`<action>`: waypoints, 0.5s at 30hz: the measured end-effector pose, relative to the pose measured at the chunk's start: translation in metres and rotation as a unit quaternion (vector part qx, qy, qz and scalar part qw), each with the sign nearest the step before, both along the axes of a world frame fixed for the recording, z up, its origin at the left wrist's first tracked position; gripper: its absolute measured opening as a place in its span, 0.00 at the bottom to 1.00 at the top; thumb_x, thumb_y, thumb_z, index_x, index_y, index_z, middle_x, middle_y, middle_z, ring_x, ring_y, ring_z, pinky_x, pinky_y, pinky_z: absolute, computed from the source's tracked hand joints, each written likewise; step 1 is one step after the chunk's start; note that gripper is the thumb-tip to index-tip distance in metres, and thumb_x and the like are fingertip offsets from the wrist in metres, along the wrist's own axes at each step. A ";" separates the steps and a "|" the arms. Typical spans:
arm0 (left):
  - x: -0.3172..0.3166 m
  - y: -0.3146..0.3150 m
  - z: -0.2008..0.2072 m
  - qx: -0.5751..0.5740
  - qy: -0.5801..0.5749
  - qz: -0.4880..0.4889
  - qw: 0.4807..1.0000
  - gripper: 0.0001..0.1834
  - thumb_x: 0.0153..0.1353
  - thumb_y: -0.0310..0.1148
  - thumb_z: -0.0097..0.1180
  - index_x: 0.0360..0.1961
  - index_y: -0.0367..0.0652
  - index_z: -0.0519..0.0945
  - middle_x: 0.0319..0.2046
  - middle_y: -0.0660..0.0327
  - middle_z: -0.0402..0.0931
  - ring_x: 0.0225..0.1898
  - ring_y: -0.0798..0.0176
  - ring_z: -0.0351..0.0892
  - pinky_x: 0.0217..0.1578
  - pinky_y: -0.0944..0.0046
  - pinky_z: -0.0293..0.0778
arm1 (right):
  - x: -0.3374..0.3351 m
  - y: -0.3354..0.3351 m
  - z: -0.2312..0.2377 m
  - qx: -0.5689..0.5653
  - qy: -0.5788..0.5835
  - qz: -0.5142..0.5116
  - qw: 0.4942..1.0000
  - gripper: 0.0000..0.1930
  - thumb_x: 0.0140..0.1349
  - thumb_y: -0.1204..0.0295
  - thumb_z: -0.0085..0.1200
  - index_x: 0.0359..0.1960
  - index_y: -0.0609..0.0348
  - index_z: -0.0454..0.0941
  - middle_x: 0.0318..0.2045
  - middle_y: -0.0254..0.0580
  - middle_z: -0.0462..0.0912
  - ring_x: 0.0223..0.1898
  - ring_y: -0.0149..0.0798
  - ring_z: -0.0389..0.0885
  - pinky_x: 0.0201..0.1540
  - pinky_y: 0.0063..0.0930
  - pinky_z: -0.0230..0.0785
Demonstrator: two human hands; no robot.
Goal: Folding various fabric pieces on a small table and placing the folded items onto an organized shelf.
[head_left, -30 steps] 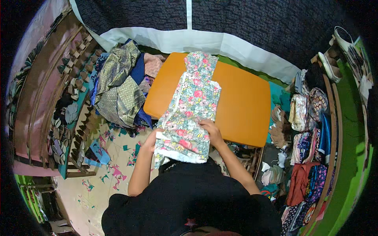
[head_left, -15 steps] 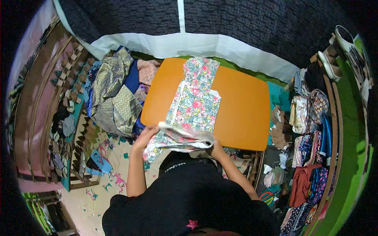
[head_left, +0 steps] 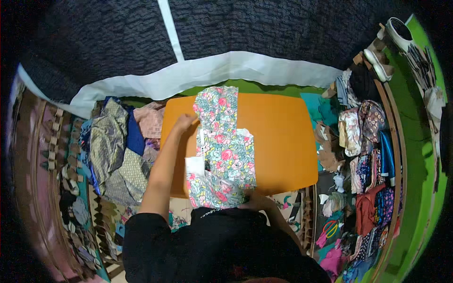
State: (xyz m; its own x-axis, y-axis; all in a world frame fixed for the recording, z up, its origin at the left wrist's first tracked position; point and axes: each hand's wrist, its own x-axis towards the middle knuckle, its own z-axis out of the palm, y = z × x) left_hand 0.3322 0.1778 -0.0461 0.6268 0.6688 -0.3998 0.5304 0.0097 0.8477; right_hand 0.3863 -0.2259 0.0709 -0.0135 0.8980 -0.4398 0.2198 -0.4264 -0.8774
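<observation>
A long piece of floral fabric (head_left: 225, 155), pink roses on grey-green, lies lengthwise over an orange tabletop (head_left: 283, 141). Its near end hangs past the table's front edge, against my black shirt. My left hand (head_left: 186, 122) reaches forward to the far part of the fabric, fingertips pinched at its left edge. At the near right corner my right hand (head_left: 255, 201) grips the cloth, its fingers partly hidden in shadow. A white patch (head_left: 195, 166) shows at the fabric's near left, where a layer is folded over.
Crumpled gold-patterned cloth (head_left: 111, 137) is heaped left of the table, beside pink cloth (head_left: 150, 120). Folded fabrics (head_left: 363, 162) fill a rack on the right, with red-handled scissors (head_left: 329, 230) lying nearby. A dark curtain with white trim (head_left: 226, 70) hangs behind.
My left hand has moved forward from the fabric's near end to its far left edge. The near end, held up folded before, now drapes lower. The view has shifted.
</observation>
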 end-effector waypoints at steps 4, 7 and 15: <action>0.084 -0.006 -0.008 0.100 -0.031 0.057 0.993 0.19 0.35 0.44 0.64 0.16 0.38 0.72 0.14 0.59 0.71 0.17 0.65 0.69 0.18 0.64 0.66 | 0.002 0.004 -0.025 0.144 -0.007 -0.016 0.989 0.26 0.45 0.67 0.56 0.47 0.61 0.65 0.41 0.48 0.72 0.44 0.42 0.69 0.46 0.31 0.61; 0.122 -0.031 0.006 0.091 -0.037 0.057 0.993 0.21 0.31 0.40 0.66 0.20 0.33 0.74 0.18 0.56 0.73 0.19 0.64 0.72 0.21 0.64 0.67 | 0.006 0.004 -0.039 0.076 0.023 0.016 0.997 0.26 0.44 0.70 0.56 0.48 0.59 0.64 0.44 0.49 0.70 0.45 0.42 0.69 0.47 0.31 0.60; 0.129 -0.045 0.025 -0.129 -0.223 -0.120 0.959 0.17 0.37 0.29 0.61 0.32 0.36 0.74 0.26 0.61 0.75 0.25 0.69 0.72 0.29 0.67 0.70 | 0.002 -0.005 -0.073 0.079 0.053 -0.048 0.994 0.25 0.46 0.77 0.51 0.49 0.59 0.63 0.45 0.46 0.69 0.45 0.38 0.68 0.49 0.30 0.58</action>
